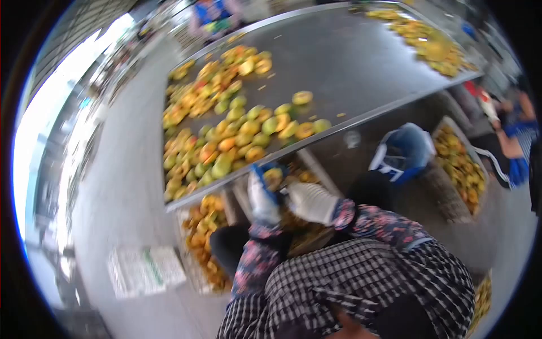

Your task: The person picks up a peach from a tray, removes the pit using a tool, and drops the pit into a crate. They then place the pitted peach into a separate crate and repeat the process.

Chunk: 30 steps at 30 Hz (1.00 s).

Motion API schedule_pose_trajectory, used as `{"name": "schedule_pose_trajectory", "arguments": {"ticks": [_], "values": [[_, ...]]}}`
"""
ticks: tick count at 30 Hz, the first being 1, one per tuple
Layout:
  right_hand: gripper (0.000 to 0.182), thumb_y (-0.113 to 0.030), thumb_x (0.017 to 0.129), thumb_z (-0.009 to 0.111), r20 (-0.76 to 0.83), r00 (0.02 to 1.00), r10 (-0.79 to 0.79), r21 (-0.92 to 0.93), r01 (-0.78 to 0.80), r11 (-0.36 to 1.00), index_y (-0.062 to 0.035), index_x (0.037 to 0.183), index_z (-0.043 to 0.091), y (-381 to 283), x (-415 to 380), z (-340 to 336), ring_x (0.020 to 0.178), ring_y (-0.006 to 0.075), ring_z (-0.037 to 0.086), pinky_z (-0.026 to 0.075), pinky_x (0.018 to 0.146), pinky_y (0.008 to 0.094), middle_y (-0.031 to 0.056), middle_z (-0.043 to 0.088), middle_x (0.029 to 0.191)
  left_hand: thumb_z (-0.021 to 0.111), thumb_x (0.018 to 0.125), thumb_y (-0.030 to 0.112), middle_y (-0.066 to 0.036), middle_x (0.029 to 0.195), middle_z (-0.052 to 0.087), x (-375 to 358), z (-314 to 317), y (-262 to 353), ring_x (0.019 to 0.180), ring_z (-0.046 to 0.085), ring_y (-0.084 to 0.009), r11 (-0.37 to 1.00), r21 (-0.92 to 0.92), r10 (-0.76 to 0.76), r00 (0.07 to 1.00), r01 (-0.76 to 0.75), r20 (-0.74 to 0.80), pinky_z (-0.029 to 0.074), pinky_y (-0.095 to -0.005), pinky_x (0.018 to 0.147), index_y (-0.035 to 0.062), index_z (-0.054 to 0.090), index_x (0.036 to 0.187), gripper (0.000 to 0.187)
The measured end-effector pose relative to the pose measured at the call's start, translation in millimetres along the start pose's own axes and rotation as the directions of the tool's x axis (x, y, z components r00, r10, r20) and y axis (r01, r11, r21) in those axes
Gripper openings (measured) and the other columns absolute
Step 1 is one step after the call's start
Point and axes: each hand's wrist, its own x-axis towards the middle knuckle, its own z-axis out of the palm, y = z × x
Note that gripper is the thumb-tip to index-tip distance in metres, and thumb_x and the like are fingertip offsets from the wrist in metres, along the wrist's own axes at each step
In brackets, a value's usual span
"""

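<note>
My left hand (pixel 263 195), in a white and blue glove, is closed around a yellow-green fruit (pixel 274 176) that looks like a peach, just below the metal table's near edge. Close beside it on the right is my right hand (pixel 312 202), in a white glove, fingers curled toward the fruit. A small dark thing shows at its fingertips, too blurred to name. Beneath both hands stands a crate (pixel 319 172) with cut fruit in it. A heap of whole and halved fruit (pixel 243 133) lies on the table ahead.
The metal table (pixel 339 62) has more fruit pieces (pixel 423 42) at its far right. A crate of orange fruit (pixel 204 231) stands left, near a white sack (pixel 145 271). To the right are a blue-white bucket (pixel 403 150), another fruit crate (pixel 460 164) and a seated person (pixel 516 135).
</note>
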Motion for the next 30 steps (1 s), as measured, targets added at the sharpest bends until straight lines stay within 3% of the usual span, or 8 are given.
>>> {"name": "schedule_pose_trajectory", "arguments": {"ticks": [3, 6, 9, 17, 19, 23, 28, 30], "values": [[0.031, -0.020, 0.086, 0.055, 0.055, 0.996, -0.067, -0.057, 0.070, 0.996, 0.0016, 0.109, 0.057, -2.3, -2.3, -26.3, 0.070, 0.0376, 0.065, 0.052, 0.065, 0.0460, 0.0200, 0.065, 0.082, 0.042, 0.106, 0.037, -0.008, 0.100, 0.067, -1.6, 11.5, 26.9, 0.092, 0.064, -0.0213, 0.945, -0.123, -0.293, 0.952, 0.303, 0.093, 0.052, -0.0364, 0.088, 0.0025, 0.063, 0.109, 0.040], [0.029, -0.019, 0.095, 0.047, 0.072, 0.990, 0.120, 0.014, -0.122, 0.992, 0.0010, 0.114, 0.056, -21.6, 0.1, -25.0, 0.076, 0.0383, 0.065, 0.053, 0.070, 0.0457, 0.0235, 0.065, 0.089, 0.046, 0.104, 0.044, -0.008, 0.087, 0.062, -6.1, 20.8, 32.0, 0.080, 0.062, -0.0231, 0.985, -0.051, -0.160, 0.986, 0.162, 0.040, 0.054, -0.0389, 0.079, 0.0034, 0.059, 0.097, 0.043], [0.033, -0.014, 0.101, 0.033, 0.287, 0.938, -0.194, -0.293, 0.278, 0.915, -0.0006, 0.120, 0.056, 2.6, -0.3, 6.7, 0.107, 0.0345, 0.056, 0.038, 0.103, 0.0419, 0.0220, 0.057, 0.119, 0.048, 0.103, 0.045, -0.007, 0.083, 0.060, 2.7, 11.5, 14.4, 0.074, 0.061, -0.0208, 0.996, 0.038, -0.085, 0.996, 0.087, -0.038, 0.054, -0.0356, 0.071, 0.0042, 0.058, 0.093, 0.043], [0.029, -0.028, 0.105, 0.035, 0.536, 0.823, 0.189, -0.144, -0.131, 0.981, -0.0121, 0.114, 0.057, 15.2, 3.9, 12.6, 0.103, 0.0243, 0.056, 0.038, 0.101, 0.0384, 0.0083, 0.061, 0.108, 0.050, 0.102, 0.047, -0.010, 0.078, 0.064, 6.2, 11.9, 19.2, 0.071, 0.063, -0.0236, 0.960, 0.138, -0.247, 0.969, 0.243, 0.009, 0.053, -0.0353, 0.070, 0.0027, 0.060, 0.086, 0.048], [0.026, -0.024, 0.103, 0.037, 0.408, 0.912, -0.044, -0.126, 0.104, 0.986, -0.0096, 0.115, 0.056, 49.2, 5.0, 64.9, 0.105, 0.0264, 0.056, 0.037, 0.101, 0.0393, 0.0095, 0.060, 0.110, 0.049, 0.102, 0.047, -0.011, 0.078, 0.064, 5.6, 11.7, 23.5, 0.071, 0.063, -0.0238, 0.956, 0.213, -0.219, 0.974, 0.201, 0.063, 0.053, -0.0354, 0.070, 0.0028, 0.060, 0.086, 0.049], [0.030, -0.023, 0.101, 0.042, 0.476, 0.825, -0.305, -0.825, 0.539, 0.169, -0.0037, 0.122, 0.053, 32.6, 5.0, 27.7, 0.111, 0.0269, 0.056, 0.036, 0.105, 0.0426, 0.0106, 0.060, 0.121, 0.049, 0.101, 0.049, -0.011, 0.079, 0.063, 9.3, 8.8, 18.3, 0.075, 0.063, -0.0242, 0.960, 0.143, -0.246, 0.969, 0.239, 0.033, 0.053, -0.0365, 0.071, 0.0038, 0.059, 0.088, 0.048], [0.030, -0.021, 0.101, 0.041, 0.575, 0.800, 0.173, -0.381, 0.075, 0.922, -0.0045, 0.122, 0.055, -7.5, 9.7, -28.6, 0.110, 0.0284, 0.057, 0.037, 0.104, 0.0450, 0.0123, 0.060, 0.116, 0.046, 0.101, 0.052, -0.011, 0.082, 0.063, 4.6, 14.2, 15.1, 0.073, 0.060, -0.0227, 0.971, 0.139, -0.197, 0.980, 0.194, 0.007, 0.051, -0.0346, 0.072, 0.0048, 0.058, 0.090, 0.050], [0.029, -0.020, 0.101, 0.040, 0.450, 0.882, -0.141, -0.747, 0.458, 0.481, -0.0046, 0.120, 0.055, 5.5, 4.8, -3.0, 0.106, 0.0287, 0.057, 0.038, 0.103, 0.0445, 0.0124, 0.059, 0.111, 0.046, 0.101, 0.054, -0.011, 0.080, 0.064, 6.3, 14.9, 13.7, 0.072, 0.060, -0.0222, 0.975, 0.169, -0.138, 0.990, 0.143, -0.037, 0.050, -0.0346, 0.071, 0.0043, 0.058, 0.089, 0.052]]}}
